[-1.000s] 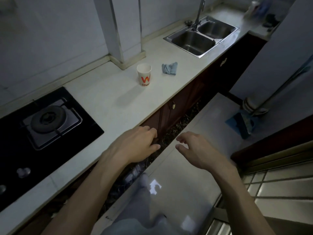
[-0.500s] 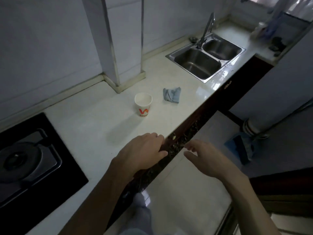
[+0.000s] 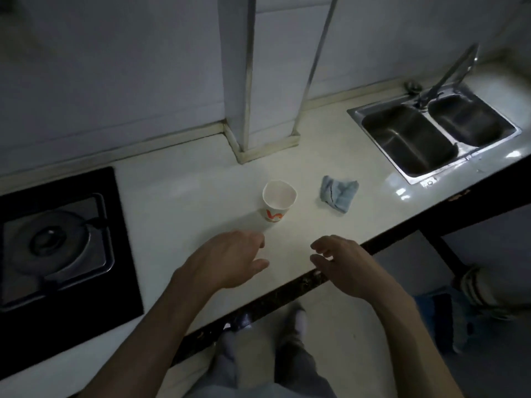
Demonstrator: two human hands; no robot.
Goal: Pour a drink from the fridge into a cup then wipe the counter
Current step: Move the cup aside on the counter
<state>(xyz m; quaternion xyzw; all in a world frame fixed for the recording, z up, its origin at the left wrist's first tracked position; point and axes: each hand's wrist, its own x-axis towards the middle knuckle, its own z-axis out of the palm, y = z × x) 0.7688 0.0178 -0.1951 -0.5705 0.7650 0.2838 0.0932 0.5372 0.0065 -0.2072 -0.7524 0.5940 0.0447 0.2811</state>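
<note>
At the far left of the pale counter (image 3: 184, 196), a black gas hob (image 3: 57, 245) is set into the surface, with one round burner seen on it. Behind the counter, a tiled wall is seen, and a square tiled column (image 3: 264, 81) comes down to the counter near the middle. In front of that column, a white paper cup (image 3: 278, 201) with an orange mark is stood upright, its mouth open to the camera; no liquid can be made out inside. Just to the right of the cup, apart from it, a crumpled blue cloth (image 3: 339, 195) is laid flat on the counter. At the far right, a steel double sink (image 3: 434, 133) with a tap (image 3: 448, 73) is sunk into the top. Below the dark counter edge, a grey floor is seen.

The left hand (image 3: 230, 262) is held over the counter just short of the cup, fingers loosely extended, nothing gripped. The right hand (image 3: 347, 262) is held over the counter's front edge, fingers slightly curled and empty. The hands are kept apart.
</note>
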